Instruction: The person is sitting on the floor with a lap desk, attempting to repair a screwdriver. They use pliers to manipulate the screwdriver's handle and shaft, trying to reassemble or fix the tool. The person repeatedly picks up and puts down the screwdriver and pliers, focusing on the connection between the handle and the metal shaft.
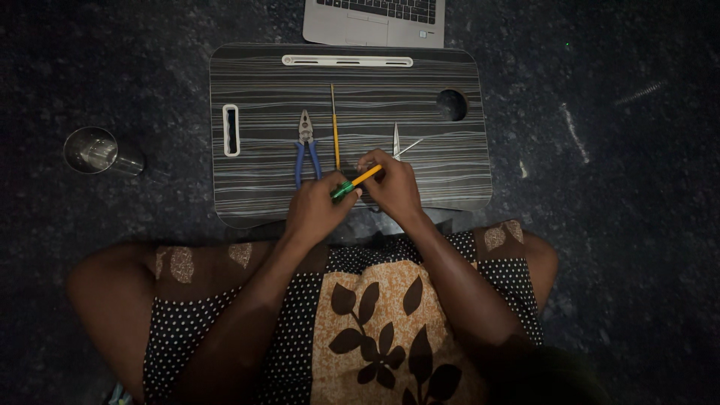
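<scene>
Both hands, left hand (315, 206) and right hand (391, 186), pinch a slim green-and-orange plastic screwdriver (355, 182) between fingertips; blue-handled steel pliers (306, 146) just beyond left fingers; mid-manipulation, steady grip needed.

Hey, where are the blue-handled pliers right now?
In the head view, the blue-handled pliers lie on the striped lap desk, left of centre, just above the left hand and beside the thin yellow tool.

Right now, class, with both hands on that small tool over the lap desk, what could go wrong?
The open scissors lie just beyond the right hand; a slip forward could meet the blades. The left hand pinches the green-and-orange tool by its end, so it may twist loose. Dim light hides detail.
</scene>
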